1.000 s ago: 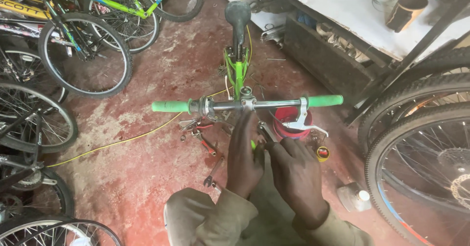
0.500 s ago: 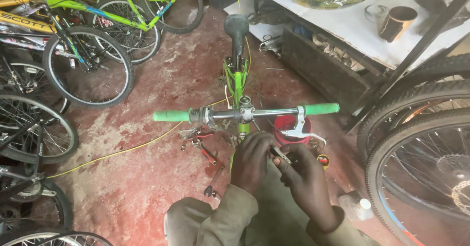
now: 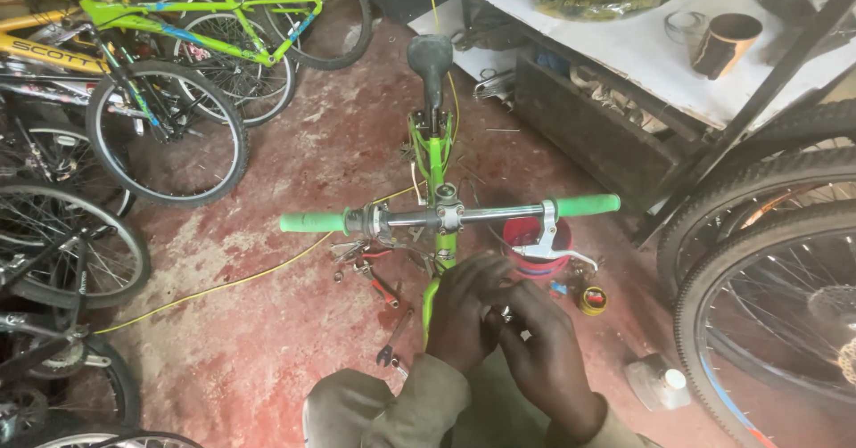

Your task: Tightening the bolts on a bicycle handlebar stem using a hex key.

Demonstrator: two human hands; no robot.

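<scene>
1. The left hand [image 3: 465,310] is curled shut around the near end of the small green bicycle [image 3: 434,167], just below the handlebar [image 3: 446,216]; its fingers wrap over the green frame part there.
2. The right hand [image 3: 544,359] is pressed against the left one, fingers bent closed on a small metal part [image 3: 506,312] that glints between the 2 hands. What the part is cannot be told.
3. The green bicycle stands in the middle of the red floor [image 3: 294,341], pointing away, its black saddle [image 3: 430,56] at the far end and its green grips out to left and right.
4. A silver brake lever [image 3: 557,250] hangs from the right side of the bar, above a red tub [image 3: 526,234] on the floor.
5. Pliers with red handles [image 3: 379,286] and a spanner [image 3: 392,337] lie on the floor just left of the hands.
6. A small yellow-rimmed tin [image 3: 592,300] sits to the right of the hands, with a clear plastic bottle [image 3: 658,382] nearer on the right.
7. A yellow cable [image 3: 223,283] runs across the floor to the left.
8. Larger bicycles [image 3: 178,65] crowd the far left; big wheels [image 3: 767,305] stand at the right.
9. A white desk [image 3: 624,42] at the far right carries a dark mug [image 3: 727,42].
</scene>
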